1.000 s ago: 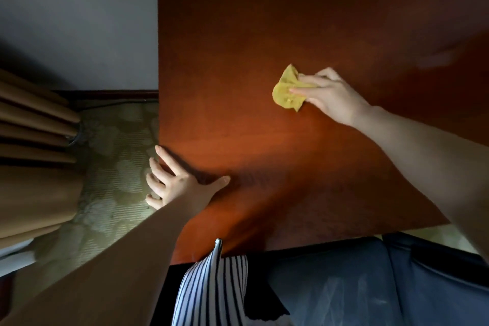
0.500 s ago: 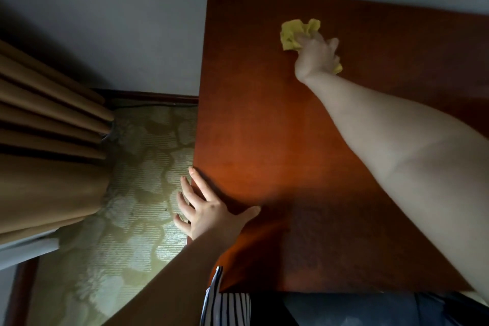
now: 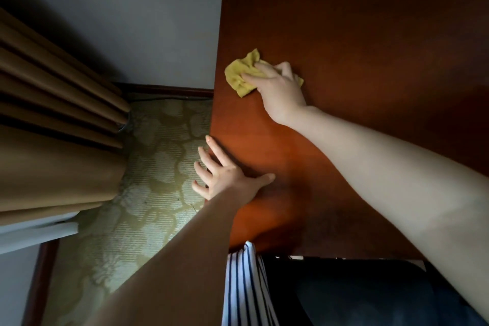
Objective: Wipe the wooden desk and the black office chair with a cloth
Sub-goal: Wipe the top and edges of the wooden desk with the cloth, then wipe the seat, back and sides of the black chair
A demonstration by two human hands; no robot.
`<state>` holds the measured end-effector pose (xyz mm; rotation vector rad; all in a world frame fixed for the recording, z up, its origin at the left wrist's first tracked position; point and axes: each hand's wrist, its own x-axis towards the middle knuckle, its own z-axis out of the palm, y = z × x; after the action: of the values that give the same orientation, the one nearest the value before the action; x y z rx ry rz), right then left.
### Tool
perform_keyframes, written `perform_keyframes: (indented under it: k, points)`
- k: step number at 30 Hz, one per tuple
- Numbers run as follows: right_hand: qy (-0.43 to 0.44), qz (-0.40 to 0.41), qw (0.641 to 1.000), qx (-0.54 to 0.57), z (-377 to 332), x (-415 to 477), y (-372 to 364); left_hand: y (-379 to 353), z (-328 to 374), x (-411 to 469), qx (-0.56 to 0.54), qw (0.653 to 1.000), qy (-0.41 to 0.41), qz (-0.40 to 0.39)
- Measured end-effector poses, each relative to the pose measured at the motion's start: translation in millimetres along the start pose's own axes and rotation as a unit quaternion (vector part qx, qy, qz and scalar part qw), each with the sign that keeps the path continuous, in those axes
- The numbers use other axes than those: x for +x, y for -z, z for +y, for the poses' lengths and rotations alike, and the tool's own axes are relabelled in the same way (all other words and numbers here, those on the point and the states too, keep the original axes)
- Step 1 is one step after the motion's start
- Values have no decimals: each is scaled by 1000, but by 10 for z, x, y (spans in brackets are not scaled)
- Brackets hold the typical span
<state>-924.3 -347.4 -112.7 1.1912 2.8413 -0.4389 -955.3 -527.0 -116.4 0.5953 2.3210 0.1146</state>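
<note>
On the wooden desk [image 3: 370, 47], the right hand [image 3: 280, 90], clutching the cloth [image 3: 239, 75], now wipes nearer, the far edge done. The left hand [image 3: 225, 177] stays spread flat.

There is one wooden desk [image 3: 370, 34], one yellow cloth [image 3: 239, 74], two grips, namely the left grip [image 3: 225, 180] and the right grip [image 3: 280, 90], one pleated tan curtain [image 3: 53, 140], one patterned carpet [image 3: 158, 167] and one piece of striped fabric [image 3: 243, 286]

The wooden desk [image 3: 370, 34] bears a yellow cloth [image 3: 239, 78] — near its left edge, under the right hand [image 3: 281, 90].
</note>
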Motion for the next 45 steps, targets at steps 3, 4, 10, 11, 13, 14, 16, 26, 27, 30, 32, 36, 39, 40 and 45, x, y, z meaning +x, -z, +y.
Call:
perform_keyframes:
  k: [3, 4, 10, 11, 13, 14, 16, 26, 27, 30, 32, 36, 39, 40, 45]
  points:
    - [7, -6, 1000, 0, -155, -249, -43, 55, -2, 25, -34, 999, -23, -6]
    - [9, -13, 1000, 5, -232, -380, -77, 85, -53, 22, -63, 997, -35, -18]
    - [48, -33, 998, 14, -607, -1022, -278, 403, -446, -157, -462, 870, -146, -88]
    - [56, -29, 998, 10, -665, -1143, -312, 411, -513, -224, -479, 862, -147, -74]
    - [60, -30, 997, 25, -761, -1380, -370, 385, -608, -313, -496, 858, -122, -44]
    - [57, -30, 997, 41, -811, -1526, -399, 356, -666, -358, -492, 865, -98, -26]
    - [55, -25, 997, 56, -888, -1806, -455, 295, -773, -434, -465, 883, -64, -5]
    - [-9, -69, 996, 55, -1328, -2816, -503, 267, -1443, -871, -219, 963, -145, -51]
    - [-11, -73, 995, 62, -1371, -2886, -477, 305, -1518, -889, -190, 964, -170, -80]
    - [-27, -42, 996, 71, -1652, -3190, -363, 495, -1708, -985, -73, 950, -280, -118]
    - [-40, 12, 996, 74, -1874, -3412, -234, 625, -1757, -1104, -39, 936, -315, -150]
    - [-86, 105, 989, 64, -2242, -3866, 213, 892, -1701, -1505, -101, 904, -288, -300]
    - [-151, 171, 971, 72, -2461, -4340, 739, 1141, -1527, -1999, -153, 831, -331, -419]
    - [-177, 196, 963, 56, -2527, -4546, 948, 1231, -1423, -2243, -154, 806, -368, -438]
    - [-257, 279, 924, -51, -2875, -5349, 1757, 1539, -1057, -3470, -125, 714, -514, -458]
